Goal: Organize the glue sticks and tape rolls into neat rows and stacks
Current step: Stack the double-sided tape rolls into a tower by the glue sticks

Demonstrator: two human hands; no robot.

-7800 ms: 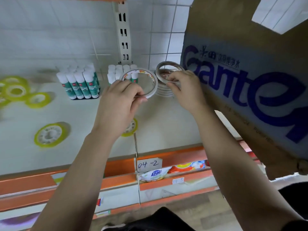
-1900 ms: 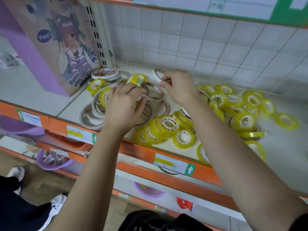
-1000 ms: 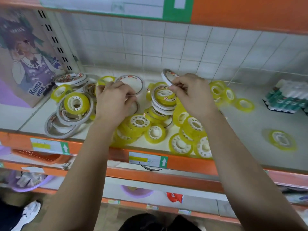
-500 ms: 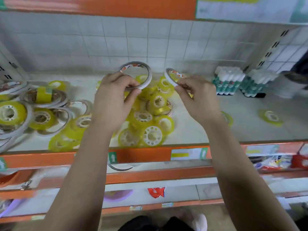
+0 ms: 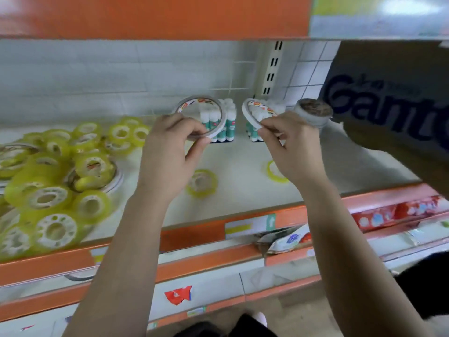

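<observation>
I am risking a slip by pinching only the rims: a ring could be dropping into the yellow tape rolls left of my left hand, or toppling the glue sticks just behind. My left hand is pinching one thin tape ring and my right hand a second ring, with the tape stack just to its right.

Bare left hand, bare right hand, and both forearms are uncovered right down to the bottom of the view. Low between the arms there's a black fabric garment, more black cloth on the right, and a white rounded shoe toe just beside the garment.
</observation>
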